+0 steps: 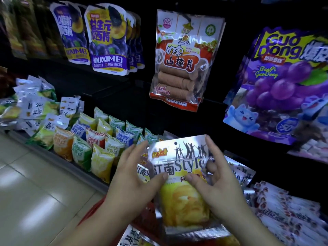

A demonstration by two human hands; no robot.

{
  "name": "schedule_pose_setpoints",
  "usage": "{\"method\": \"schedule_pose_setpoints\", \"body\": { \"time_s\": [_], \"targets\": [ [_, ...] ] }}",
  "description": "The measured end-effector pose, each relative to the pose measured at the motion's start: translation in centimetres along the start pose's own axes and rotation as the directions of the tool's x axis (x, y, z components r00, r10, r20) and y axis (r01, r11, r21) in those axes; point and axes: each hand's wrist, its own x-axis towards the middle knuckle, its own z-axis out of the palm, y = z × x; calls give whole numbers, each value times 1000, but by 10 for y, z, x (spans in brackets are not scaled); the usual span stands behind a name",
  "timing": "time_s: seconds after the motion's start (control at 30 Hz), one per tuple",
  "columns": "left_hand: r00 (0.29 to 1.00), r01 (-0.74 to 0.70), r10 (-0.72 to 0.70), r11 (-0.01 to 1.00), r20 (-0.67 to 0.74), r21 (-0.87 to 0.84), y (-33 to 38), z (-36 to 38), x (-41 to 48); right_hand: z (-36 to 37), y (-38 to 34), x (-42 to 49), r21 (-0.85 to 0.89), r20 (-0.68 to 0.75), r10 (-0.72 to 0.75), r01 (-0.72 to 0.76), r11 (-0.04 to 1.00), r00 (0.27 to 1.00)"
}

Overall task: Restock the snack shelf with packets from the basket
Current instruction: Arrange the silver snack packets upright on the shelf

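A silver and yellow snack packet (pixel 182 190) printed "Style" is held upright in front of the lower shelf. My left hand (pixel 131 181) grips its left edge, thumb on the front and fingers behind. On its right side my right hand (pixel 216 178) grips it the same way, with the fingers reaching up along the edge. A second packet of the same kind (pixel 142 172) shows just behind the left edge. Below my wrists the red basket (pixel 94 210) holds another such packet (pixel 130 237). More silver packets (pixel 237 171) stand on the shelf behind my right hand.
Small green, yellow and orange packets (pixel 99 139) fill the lower shelf at left. Purple plum bags (pixel 106 39), a hawthorn-slice bag (pixel 182 59) and a big grape jelly bag (pixel 284 82) hang above. White packets (pixel 287 215) lie at lower right. Tiled floor (pixel 32 183) at left.
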Motion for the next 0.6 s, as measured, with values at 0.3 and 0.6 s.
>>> {"method": "schedule_pose_setpoints", "body": {
  "time_s": [0.3,0.6],
  "targets": [
    [969,241,-235,821,77,-518,15,7,-3,2,0,-2,224,106,38,-61,973,994],
    [946,260,-165,901,280,-348,8,3,-8,4,3,1,215,21,122,-124,969,992]
  ]
}}
